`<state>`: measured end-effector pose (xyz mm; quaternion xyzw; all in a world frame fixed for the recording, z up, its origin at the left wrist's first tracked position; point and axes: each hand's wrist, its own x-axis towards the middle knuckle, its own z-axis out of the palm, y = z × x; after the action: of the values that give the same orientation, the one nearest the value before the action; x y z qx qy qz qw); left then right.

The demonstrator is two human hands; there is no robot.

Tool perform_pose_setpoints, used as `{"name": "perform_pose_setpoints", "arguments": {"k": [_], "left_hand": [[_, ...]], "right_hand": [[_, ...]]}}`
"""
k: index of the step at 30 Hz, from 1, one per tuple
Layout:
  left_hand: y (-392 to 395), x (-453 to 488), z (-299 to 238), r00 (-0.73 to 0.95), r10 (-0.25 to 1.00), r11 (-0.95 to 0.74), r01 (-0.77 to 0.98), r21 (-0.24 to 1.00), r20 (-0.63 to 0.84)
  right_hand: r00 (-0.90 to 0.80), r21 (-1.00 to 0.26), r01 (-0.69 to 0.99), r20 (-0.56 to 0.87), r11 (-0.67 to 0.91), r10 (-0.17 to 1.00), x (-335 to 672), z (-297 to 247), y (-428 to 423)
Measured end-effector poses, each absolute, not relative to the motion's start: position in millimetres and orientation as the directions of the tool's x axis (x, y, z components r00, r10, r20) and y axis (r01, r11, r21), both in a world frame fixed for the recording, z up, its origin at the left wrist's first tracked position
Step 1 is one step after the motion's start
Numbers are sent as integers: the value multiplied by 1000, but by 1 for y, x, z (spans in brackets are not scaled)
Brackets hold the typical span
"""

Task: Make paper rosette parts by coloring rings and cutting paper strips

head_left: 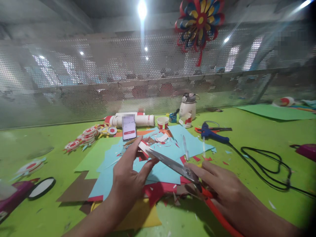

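Observation:
My left hand pinches a small red-and-white paper piece between thumb and fingers. In my right hand is a pair of scissors with red handles. Their blades point up and left, and the tips reach the paper piece; whether they cut into it I cannot tell. Below both hands lie light-blue paper sheets, strewn with red, white and brown scraps. A lit phone leans upright against stacked white paper cups just beyond my left hand.
Layered paper discs sit at the left. A cut cup and a white bottle stand at the back. Rightward lies a blue glue gun with its looped black cord. A paper flower hangs above.

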<state>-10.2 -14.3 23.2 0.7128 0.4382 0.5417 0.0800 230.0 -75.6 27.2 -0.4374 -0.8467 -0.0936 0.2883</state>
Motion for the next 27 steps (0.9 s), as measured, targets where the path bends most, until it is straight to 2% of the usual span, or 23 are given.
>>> {"name": "perform_pose_setpoints", "arguments": {"k": [6, 10, 18, 27], "left_hand": [[-15, -8, 25, 6, 688, -604, 559, 568, 725], [-17, -6, 27, -4, 682, -597, 574, 561, 731], [-17, -5, 26, -56, 706, -565, 557, 609, 706], [-16, -4, 26, -80, 721, -566, 504, 652, 688]], "right_hand": [[-418, -146, 807, 544, 573, 728, 229, 25, -78], [-424, -130, 802, 563, 582, 709, 229, 25, -78], [-431, -123, 806, 548, 579, 717, 227, 28, -79], [-385, -170, 829, 517, 532, 765, 225, 28, -80]]}}
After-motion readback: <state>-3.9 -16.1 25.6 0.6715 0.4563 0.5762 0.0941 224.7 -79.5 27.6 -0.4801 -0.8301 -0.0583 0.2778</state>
